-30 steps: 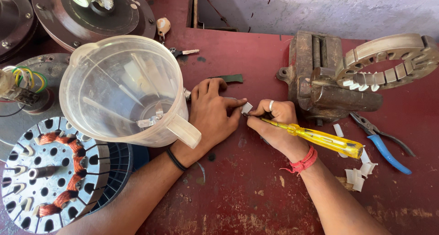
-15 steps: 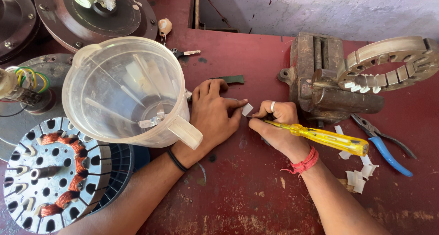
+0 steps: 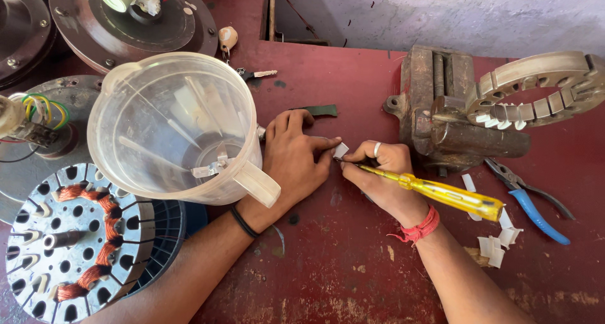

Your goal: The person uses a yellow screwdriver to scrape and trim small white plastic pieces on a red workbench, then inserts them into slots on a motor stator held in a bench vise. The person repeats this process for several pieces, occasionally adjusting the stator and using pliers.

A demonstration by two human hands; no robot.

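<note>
My left hand (image 3: 293, 159) lies flat on the red table (image 3: 353, 261), its thumb pinning a small white paper piece (image 3: 340, 150). My right hand (image 3: 384, 179) grips a yellow-handled screwdriver (image 3: 441, 193), and the tip touches that white piece. A ring sits on one right finger and a red thread wraps the right wrist. A clear plastic blender jar (image 3: 173, 125) stands just left of my left hand and hides part of it.
A rusty bench vise (image 3: 441, 109) clamps a ring-shaped stator core (image 3: 542, 84) at right. Blue-handled pliers (image 3: 529, 201) and folded white paper slips (image 3: 495, 245) lie beside my right forearm. A wound fan stator (image 3: 69, 236) and motor covers (image 3: 135, 15) crowd the left.
Both hands stay nearly in place; the screwdriver tip has shifted slightly against the white piece.
</note>
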